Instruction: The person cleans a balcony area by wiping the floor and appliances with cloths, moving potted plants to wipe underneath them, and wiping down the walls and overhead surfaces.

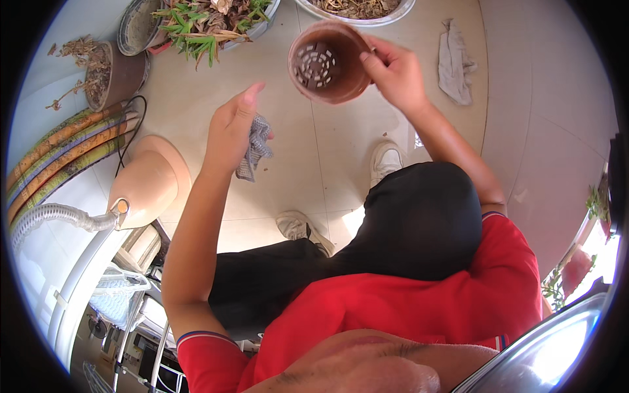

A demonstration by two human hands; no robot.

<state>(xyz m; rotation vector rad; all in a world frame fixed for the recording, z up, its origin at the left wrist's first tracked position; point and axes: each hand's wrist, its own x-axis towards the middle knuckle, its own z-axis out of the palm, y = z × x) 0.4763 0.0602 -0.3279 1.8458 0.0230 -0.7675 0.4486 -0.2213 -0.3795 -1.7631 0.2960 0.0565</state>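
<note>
My right hand (395, 73) grips the rim of a brown plastic plant pot (350, 66), thumb inside the wall. The pot is tilted so its inside and slotted base show; no soil is seen in it. To its left, my left hand (236, 123) holds a crumpled grey knit cloth (256, 147), which hangs below the palm. Its thumb points up, and some of its fingers are hidden behind the cloth. The left hand and the pot are apart.
Planters with leafy (211, 32) and dried plants stand at the top. A brown pot (123, 73) and rolled mats (64, 157) are at left, near a beige hat-shaped object (147, 177). A grey rag (454, 64) lies on the tiled floor at right.
</note>
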